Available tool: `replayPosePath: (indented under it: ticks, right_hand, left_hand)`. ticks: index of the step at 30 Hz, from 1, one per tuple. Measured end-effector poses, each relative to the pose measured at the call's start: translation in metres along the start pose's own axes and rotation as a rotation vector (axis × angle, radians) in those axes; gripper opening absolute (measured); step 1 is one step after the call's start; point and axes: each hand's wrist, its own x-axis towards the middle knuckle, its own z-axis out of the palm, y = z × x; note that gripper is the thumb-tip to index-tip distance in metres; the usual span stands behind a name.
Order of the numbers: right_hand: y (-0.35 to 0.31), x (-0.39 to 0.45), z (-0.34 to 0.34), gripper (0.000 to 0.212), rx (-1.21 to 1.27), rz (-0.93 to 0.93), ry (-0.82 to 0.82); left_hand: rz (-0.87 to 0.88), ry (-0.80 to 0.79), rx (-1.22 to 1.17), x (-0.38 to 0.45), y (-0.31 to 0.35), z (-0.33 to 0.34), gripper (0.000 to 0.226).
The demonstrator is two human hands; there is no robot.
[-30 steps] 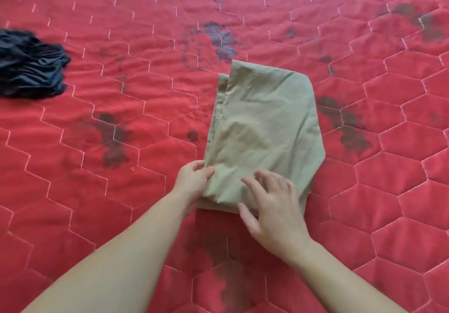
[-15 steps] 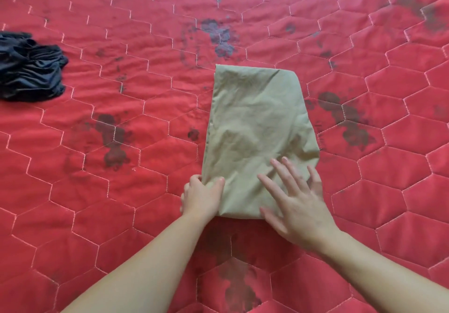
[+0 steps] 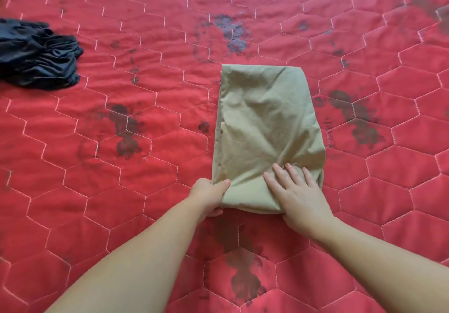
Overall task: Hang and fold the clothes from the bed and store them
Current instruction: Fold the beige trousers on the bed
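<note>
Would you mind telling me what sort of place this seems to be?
Most likely a bedroom, seen from over a bed: a red quilted bedspread fills the view, a folded khaki garment lies on it under both hands, and a crumpled dark garment waits at the left.

Left hand (image 3: 210, 197) pinching folded khaki garment (image 3: 264, 127), right hand (image 3: 300, 194) flat

Folded garment (image 3: 264, 127) lies mid-quilt (image 3: 364, 203); left hand (image 3: 209, 197) at its seven o'clock corner, right hand (image 3: 300, 197) on its five o'clock corner; crumpled garment (image 3: 36, 56) far off at ten o'clock.
</note>
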Motion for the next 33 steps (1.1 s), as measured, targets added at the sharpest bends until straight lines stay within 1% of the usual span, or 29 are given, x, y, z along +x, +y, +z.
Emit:
replayPosePath:
  ticks: [3,5,7,8,9,11,12,13,14,16,17,18,19,20,21,22,23,24,25,26,27,28,29,30,32,33]
  right_hand:
    - [0.004,0.004,-0.022,0.064,-0.044,-0.048,-0.055]
    - [0.013,0.008,-0.047,0.045,0.067,-0.062,-0.118]
    - [0.020,0.014,-0.073,0.025,0.192,-0.015,-0.254]
    - [0.021,0.019,-0.084,0.014,0.237,0.007,-0.351]
    - [0.020,0.022,-0.095,0.009,0.267,0.018,-0.456]
    - [0.016,0.028,-0.113,0.010,0.293,0.036,-0.679]
    - [0.014,0.030,-0.118,0.008,0.297,0.056,-0.761]
    - [0.014,0.031,-0.122,0.007,0.306,0.076,-0.822]
    - [0.016,0.033,-0.124,0.016,0.330,0.093,-0.869]
    - [0.023,0.033,-0.128,0.043,0.436,0.119,-0.920]
    - [0.029,0.033,-0.128,0.051,0.512,0.149,-0.924]
    - [0.035,0.033,-0.130,0.054,0.583,0.180,-0.921]
    - [0.041,0.032,-0.131,0.055,0.643,0.212,-0.916]
    - [0.048,0.031,-0.133,0.057,0.695,0.236,-0.910]
    - [0.055,0.030,-0.135,0.060,0.732,0.247,-0.908]
    - [0.061,0.029,-0.136,0.064,0.753,0.243,-0.908]
    - [0.067,0.029,-0.138,0.067,0.766,0.236,-0.918]
    - [0.072,0.028,-0.139,0.068,0.777,0.233,-0.940]
    - [0.075,0.028,-0.140,0.069,0.781,0.226,-0.968]
    - [0.077,0.028,-0.141,0.069,0.775,0.214,-0.999]
    - [0.078,0.027,-0.141,0.069,0.760,0.195,-1.031]
    - [0.079,0.025,-0.140,0.068,0.737,0.174,-1.063]
    - [0.079,0.024,-0.137,0.065,0.708,0.154,-1.095]
    - [0.079,0.023,-0.134,0.057,0.674,0.133,-1.121]
    - [0.076,0.019,-0.127,0.042,0.612,0.093,-1.143]
    - [0.073,0.016,-0.123,0.038,0.578,0.076,-1.136]
  left_hand:
    - [-0.074,-0.111,-0.098,-0.008,0.011,-0.008,0.018]
    - [-0.134,-0.189,-0.083,-0.016,0.020,-0.017,0.012]
    - [-0.176,-0.283,-0.010,-0.029,0.026,-0.026,0.007]
    - [-0.189,-0.324,0.016,-0.036,0.027,-0.029,0.008]
    - [-0.195,-0.368,0.046,-0.043,0.027,-0.034,0.010]
    - [-0.183,-0.459,0.119,-0.055,0.026,-0.041,0.018]
    - [-0.164,-0.474,0.162,-0.059,0.024,-0.046,0.024]
    - [-0.143,-0.469,0.198,-0.064,0.024,-0.051,0.034]
    - [-0.102,-0.432,0.242,-0.067,0.024,-0.054,0.044]
    - [0.071,-0.334,0.406,-0.063,0.027,-0.060,0.058]
    - [0.204,-0.310,0.471,-0.065,0.028,-0.062,0.063]
    - [0.305,-0.295,0.445,-0.070,0.031,-0.062,0.069]
    - [0.345,-0.286,0.368,-0.069,0.033,-0.061,0.074]
    - [0.345,-0.291,0.248,-0.076,0.034,-0.061,0.076]
    - [0.368,-0.290,0.168,-0.071,0.038,-0.055,0.073]
    - [0.407,-0.307,0.132,-0.071,0.042,-0.050,0.072]
    - [0.457,-0.304,0.139,-0.064,0.044,-0.045,0.079]
    - [0.487,-0.281,0.146,-0.060,0.048,-0.040,0.093]
    - [0.532,-0.272,0.166,-0.058,0.053,-0.037,0.098]
    - [0.530,-0.296,0.171,-0.062,0.058,-0.034,0.086]
    - [0.548,-0.350,0.216,-0.065,0.059,-0.032,0.067]
    - [0.539,-0.398,0.255,-0.068,0.059,-0.030,0.055]
    - [0.501,-0.415,0.287,-0.063,0.053,-0.026,0.056]
    - [0.433,-0.468,0.295,-0.066,0.045,-0.024,0.067]
    - [0.194,-0.640,0.294,-0.057,0.036,-0.016,0.105]
    - [0.083,-0.686,0.312,-0.050,0.030,-0.009,0.109]
